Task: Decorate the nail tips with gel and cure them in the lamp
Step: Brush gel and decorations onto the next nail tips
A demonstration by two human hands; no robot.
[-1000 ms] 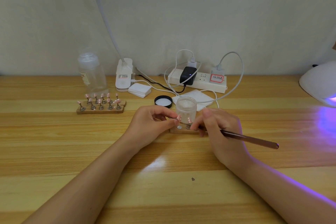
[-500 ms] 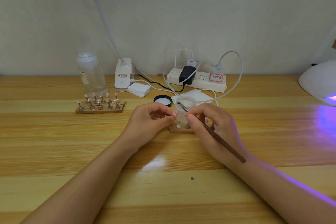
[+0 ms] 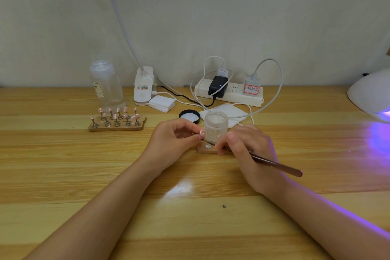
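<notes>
Left hand [image 3: 172, 143]: fingers pinched together on a single pink nail tip [image 3: 202, 133], held up just in front of the gel jar, likely so the tip stays steady and turned toward the brush.
Right hand [image 3: 247, 150]: fingers closed round the brush [image 3: 274, 163] in a pen grip, low near the working end for fine control; the handle trails off to the right above the surface.
Brush tip: at the pinched nail tip, at or just short of touching; too small to say which.
Small wooden block [image 3: 205, 149]: right under the two hands, with at least one bare metal spot showing, probably the seat the held tip goes back on.
Gel jar [image 3: 215, 125]: open, just behind the hands, close enough for quick reloading; its black lid [image 3: 189, 116] lies upturned beside it.
Rack of nail tips [image 3: 117, 120]: off to the left, well apart from the work, pink tips on stands.
Curing lamp [image 3: 371, 96]: far right edge, glowing violet onto the surface [image 3: 63, 164], ready for curing.
Stage: decorating, by my reading; curing of this tip not yet done.
</notes>
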